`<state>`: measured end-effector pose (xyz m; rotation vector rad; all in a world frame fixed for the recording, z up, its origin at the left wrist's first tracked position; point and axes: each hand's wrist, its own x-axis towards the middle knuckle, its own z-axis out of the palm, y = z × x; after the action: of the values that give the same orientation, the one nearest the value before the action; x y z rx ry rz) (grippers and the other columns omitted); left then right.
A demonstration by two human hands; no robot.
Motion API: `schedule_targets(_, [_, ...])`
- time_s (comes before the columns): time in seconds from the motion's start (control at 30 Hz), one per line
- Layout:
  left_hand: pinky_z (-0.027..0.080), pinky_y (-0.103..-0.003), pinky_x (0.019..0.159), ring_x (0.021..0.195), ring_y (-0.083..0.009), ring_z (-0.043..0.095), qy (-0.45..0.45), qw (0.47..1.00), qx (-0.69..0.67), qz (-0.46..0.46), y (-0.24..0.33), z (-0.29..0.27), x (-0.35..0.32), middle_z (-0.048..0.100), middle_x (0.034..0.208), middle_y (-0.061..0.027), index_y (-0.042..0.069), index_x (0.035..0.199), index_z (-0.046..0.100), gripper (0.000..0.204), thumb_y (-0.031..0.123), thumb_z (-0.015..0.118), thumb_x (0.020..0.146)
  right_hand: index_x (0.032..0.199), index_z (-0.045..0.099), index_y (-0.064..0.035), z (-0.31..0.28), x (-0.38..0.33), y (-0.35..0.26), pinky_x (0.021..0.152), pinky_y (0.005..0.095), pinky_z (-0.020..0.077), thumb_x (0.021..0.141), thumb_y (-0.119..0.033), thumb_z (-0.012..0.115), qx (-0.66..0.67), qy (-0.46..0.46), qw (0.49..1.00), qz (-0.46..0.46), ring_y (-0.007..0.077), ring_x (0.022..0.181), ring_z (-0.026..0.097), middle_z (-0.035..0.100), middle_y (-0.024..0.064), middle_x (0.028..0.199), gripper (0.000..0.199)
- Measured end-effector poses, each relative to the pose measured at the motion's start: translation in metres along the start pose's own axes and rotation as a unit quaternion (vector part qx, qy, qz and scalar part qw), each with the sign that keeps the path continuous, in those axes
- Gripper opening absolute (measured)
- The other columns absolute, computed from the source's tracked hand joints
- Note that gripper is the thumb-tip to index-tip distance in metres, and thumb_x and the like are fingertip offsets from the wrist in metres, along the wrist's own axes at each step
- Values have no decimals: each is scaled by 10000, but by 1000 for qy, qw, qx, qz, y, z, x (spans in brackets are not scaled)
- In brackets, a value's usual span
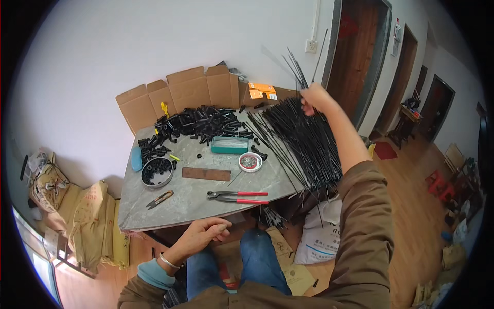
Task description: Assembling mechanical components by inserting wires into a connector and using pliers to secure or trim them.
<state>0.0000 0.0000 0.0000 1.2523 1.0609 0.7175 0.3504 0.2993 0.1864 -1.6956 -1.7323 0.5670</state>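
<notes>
My right hand [315, 98] is raised over the far right of the table, its fingers closed round several thin black rods [297, 67] that stick up above it. Beneath it lies a large heap of similar long rods [303, 139], reaching over the table's right edge. My left hand [203, 234], with a bracelet at the wrist, hovers above my lap at the table's front edge. Its fingers are curled with the thumb pressed against them; whatever they may hold cannot be made out. Nearest to it on the table are red-handled pincers [239, 197] and small thread snips [160, 200].
A pile of black tubular parts [203, 123] fills the back of the grey table [170, 216] before a folded cardboard screen [185, 87]. Around the middle sit a round tin of black rings [157, 172], a green box [229, 145], a metal bar [206, 174] and a small white dish [250, 162].
</notes>
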Motion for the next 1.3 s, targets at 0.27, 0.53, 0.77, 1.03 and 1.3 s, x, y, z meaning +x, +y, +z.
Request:
schedule_targets(0.27, [487, -240, 763, 839, -117, 616, -16, 998, -19, 53, 3, -3, -15, 666, 947, -74, 1, 1165, 607, 310, 232, 521, 977, 868, 622, 6, 11, -4, -40, 743, 456, 518, 855, -198, 576, -398, 154, 879, -212, 330, 923, 654, 668, 195, 927, 209])
schedule_targets(0.53, [503, -232, 767, 841, -87, 602, -39, 996, -61, 56, 9, -5, -26, 650, 938, -30, 23, 1176, 600, 353, 301, 550, 965, 912, 703, -61, -37, -24, -100, 811, 401, 510, 752, -257, 644, -474, 106, 869, -96, 303, 959, 651, 694, 117, 958, 260])
schedule_targets(0.77, [505, -253, 767, 820, -121, 623, -83, 981, -135, 110, 38, 10, -8, 655, 945, -53, 10, 1200, 584, 396, 327, 478, 988, 789, 614, 16, -3, -70, -156, 404, 279, 395, 839, -217, 580, -186, -91, 967, -151, 106, 457, 446, 515, 31, 627, 241])
schedule_targets(1.03, [501, -334, 790, 887, -207, 624, 82, 910, -321, 251, 112, -2, 49, 633, 1010, -98, -22, 1177, 532, 552, 482, 461, 964, 839, 585, 16, 121, -176, -141, 490, 289, 433, 895, -144, 563, -50, -170, 923, -342, 114, 551, 520, 572, 32, 656, 171])
schedule_targets(1.3, [533, -333, 575, 622, -185, 619, 284, 840, -354, 297, 126, -69, 48, 611, 777, -63, 38, 979, 567, 331, 355, 626, 906, 951, 543, -13, 201, -258, -82, 412, 256, 430, 964, -173, 512, 190, -350, 907, -135, 92, 462, 522, 511, 7, 631, 164])
